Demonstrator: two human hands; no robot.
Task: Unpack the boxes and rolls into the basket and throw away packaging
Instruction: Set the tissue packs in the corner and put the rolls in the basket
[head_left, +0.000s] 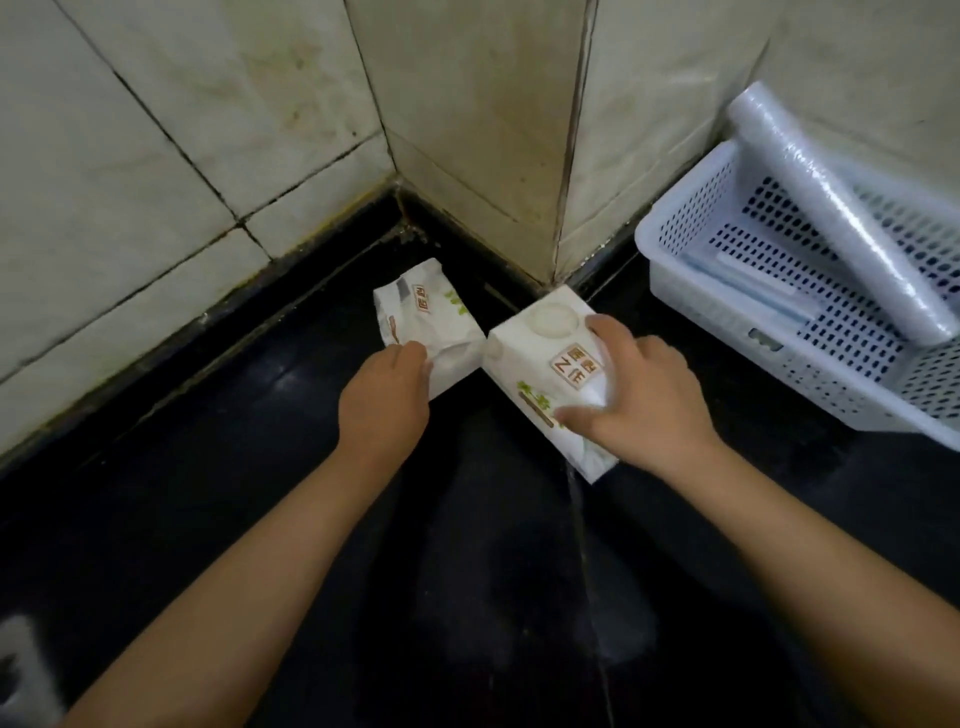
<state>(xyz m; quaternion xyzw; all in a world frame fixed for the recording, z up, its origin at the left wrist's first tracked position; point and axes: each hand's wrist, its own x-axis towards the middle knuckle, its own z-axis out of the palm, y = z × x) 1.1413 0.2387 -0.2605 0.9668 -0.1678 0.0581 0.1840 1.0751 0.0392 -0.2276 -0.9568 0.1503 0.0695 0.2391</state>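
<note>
I see both arms reaching out over a black desk (260, 493) toward the tiled wall corner (545, 208). My landmark is that projecting corner. Just in front of it, touching its foot as far as I can tell, lies the right tissue pack (540, 364), white with a red-brown label and green print. The right hand (644, 400) grips it from the side away from the other pack, fingers (602, 332) curled over its top edge and the thumb pressed near its lower face, so this hand is closed around the pack. Left of the corner, in the recess, lies the left tissue pack (426, 322), crumpled and of the same make; its near corner sits just beside the right pack, and I cannot tell whether the two touch. The left hand (387, 395) lies on its near end with fingers bent down over the wrapper; it appears to hold it, though the fingertips are hidden.

Right of the corner, against the wall, stands a white perforated plastic basket (675, 244). A roll of clear plastic wrap (831, 208) leans across it, upper end over the far rim, lower end near the front. Under the roll, on the basket floor, lies a flat pale-blue box (753, 291). Well left of the corner, at the lower frame edge, a blurred grey-white object (21, 670) shows.
</note>
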